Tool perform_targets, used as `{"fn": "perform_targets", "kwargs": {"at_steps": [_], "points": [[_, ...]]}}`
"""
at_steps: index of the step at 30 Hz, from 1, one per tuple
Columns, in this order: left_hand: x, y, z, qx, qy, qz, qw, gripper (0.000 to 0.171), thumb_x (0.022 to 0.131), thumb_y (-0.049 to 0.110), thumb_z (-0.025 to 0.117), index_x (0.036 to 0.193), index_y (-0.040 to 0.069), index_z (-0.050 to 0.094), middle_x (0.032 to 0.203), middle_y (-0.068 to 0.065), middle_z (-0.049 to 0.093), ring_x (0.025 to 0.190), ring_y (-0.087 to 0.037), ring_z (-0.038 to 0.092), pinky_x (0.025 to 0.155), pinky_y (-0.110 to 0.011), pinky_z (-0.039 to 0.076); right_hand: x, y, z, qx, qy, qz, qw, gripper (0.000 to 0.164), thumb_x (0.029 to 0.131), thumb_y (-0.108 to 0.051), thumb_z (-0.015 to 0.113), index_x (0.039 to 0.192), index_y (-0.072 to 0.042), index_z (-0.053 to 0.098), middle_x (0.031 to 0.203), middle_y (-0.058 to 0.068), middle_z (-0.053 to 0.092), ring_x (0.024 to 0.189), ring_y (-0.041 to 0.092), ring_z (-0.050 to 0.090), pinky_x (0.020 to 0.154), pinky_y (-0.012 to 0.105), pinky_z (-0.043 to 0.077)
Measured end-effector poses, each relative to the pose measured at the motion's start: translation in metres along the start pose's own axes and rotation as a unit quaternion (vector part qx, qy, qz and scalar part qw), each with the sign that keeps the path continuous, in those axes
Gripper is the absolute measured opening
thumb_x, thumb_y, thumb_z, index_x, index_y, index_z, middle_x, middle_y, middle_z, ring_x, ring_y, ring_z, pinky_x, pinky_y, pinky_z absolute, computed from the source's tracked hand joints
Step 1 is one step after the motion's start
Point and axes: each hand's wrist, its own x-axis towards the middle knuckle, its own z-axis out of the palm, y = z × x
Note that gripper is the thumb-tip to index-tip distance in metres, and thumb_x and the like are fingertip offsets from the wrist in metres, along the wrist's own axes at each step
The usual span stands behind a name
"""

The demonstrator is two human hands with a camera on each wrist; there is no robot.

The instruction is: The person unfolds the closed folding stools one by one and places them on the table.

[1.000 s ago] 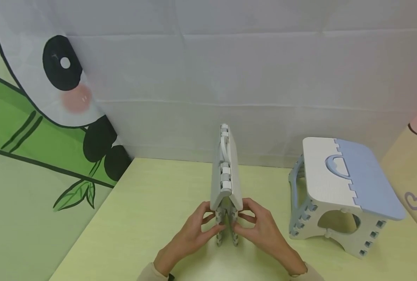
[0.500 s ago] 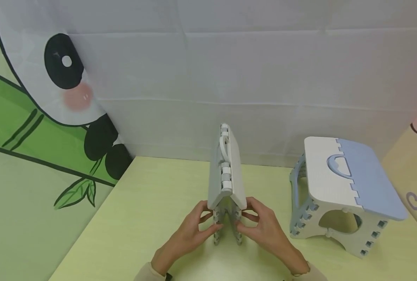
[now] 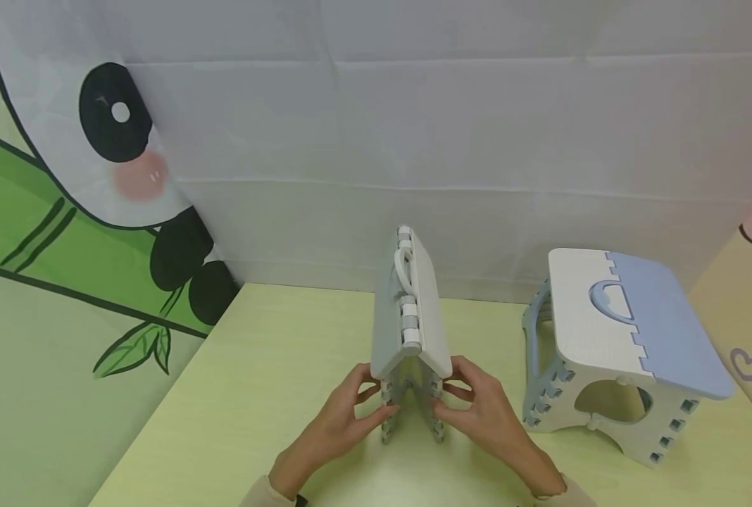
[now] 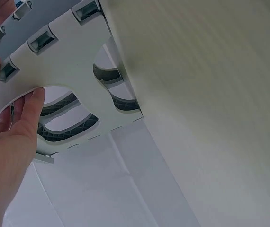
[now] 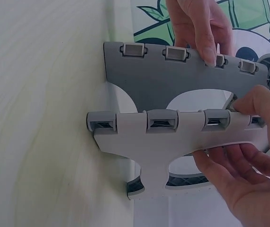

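A pale grey and white folding stool [image 3: 431, 317] stands partly unfolded on the table in the head view, its two seat halves sloping like a roof beneath a raised handle [image 3: 403, 271]. My left hand [image 3: 341, 415] grips the left leg panel, thumb on the inner side. On the opposite side, my right hand [image 3: 486, 415] holds the right leg panel the same way. Fingers of the left hand [image 4: 12, 142] reach into a cut-out of the panel in the left wrist view. In the right wrist view, the leg panels [image 5: 154, 146] stand apart, with both hands at their edges.
A fully unfolded stool [image 3: 581, 317] with a white and blue seat stands to the right on the pale yellow-green table [image 3: 274, 338]. Behind the table hangs a light cloth backdrop [image 3: 351, 127] with a cartoon panda and bamboo printed at the left.
The held stool has spread wider. Its leg panels and seat halves have moved apart, the left hand going left and the right hand going right with them. The blue and white stool stays put.
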Motion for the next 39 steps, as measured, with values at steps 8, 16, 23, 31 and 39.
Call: {"fn": "perform_targets", "kwargs": {"at_steps": [8,16,23,31,39], "points": [[-0.001,0.001,-0.003,-0.005,0.003,-0.002,1.0000,0.056,0.094,0.006,0.076,0.140,0.004,0.045,0.138,-0.011,0.055,0.126,-0.023,0.055,0.102,-0.039,0.054,0.000,0.000,-0.003,-0.002,0.004,-0.004,1.000,0.052,0.078,0.012,0.078,0.122,-0.011,0.064,0.119,0.004,0.067,0.107,0.017,0.068,0.087,0.030,0.060],[-0.003,-0.002,-0.004,-0.001,0.007,0.002,1.0000,0.054,0.094,0.005,0.076,0.139,0.004,0.046,0.136,-0.011,0.055,0.127,-0.023,0.055,0.101,-0.038,0.054,-0.001,0.004,-0.007,-0.010,0.003,-0.013,1.000,0.051,0.080,0.011,0.079,0.123,-0.012,0.064,0.119,0.004,0.068,0.106,0.016,0.068,0.088,0.030,0.059],[-0.004,-0.005,-0.006,0.001,0.009,0.002,1.0000,0.054,0.094,0.005,0.076,0.139,0.003,0.046,0.135,-0.011,0.056,0.127,-0.022,0.055,0.102,-0.037,0.053,0.000,0.006,-0.010,-0.010,0.000,-0.004,1.000,0.051,0.079,0.010,0.080,0.122,-0.013,0.064,0.119,0.002,0.068,0.106,0.016,0.068,0.088,0.030,0.059],[-0.004,-0.008,-0.006,0.013,0.009,0.010,0.9998,0.053,0.094,0.005,0.075,0.139,0.004,0.046,0.134,-0.010,0.056,0.126,-0.022,0.057,0.102,-0.038,0.054,-0.001,0.009,-0.014,-0.021,0.006,-0.022,1.000,0.050,0.079,0.010,0.080,0.121,-0.011,0.064,0.118,0.004,0.068,0.105,0.016,0.068,0.087,0.030,0.060],[-0.003,-0.009,-0.008,0.018,0.010,0.017,0.9996,0.053,0.094,0.002,0.074,0.139,0.004,0.046,0.133,-0.011,0.056,0.124,-0.024,0.057,0.102,-0.038,0.054,-0.002,0.010,-0.019,-0.021,-0.001,-0.026,0.999,0.048,0.082,0.006,0.081,0.124,-0.010,0.064,0.120,0.005,0.068,0.106,0.018,0.068,0.088,0.030,0.059]]}}
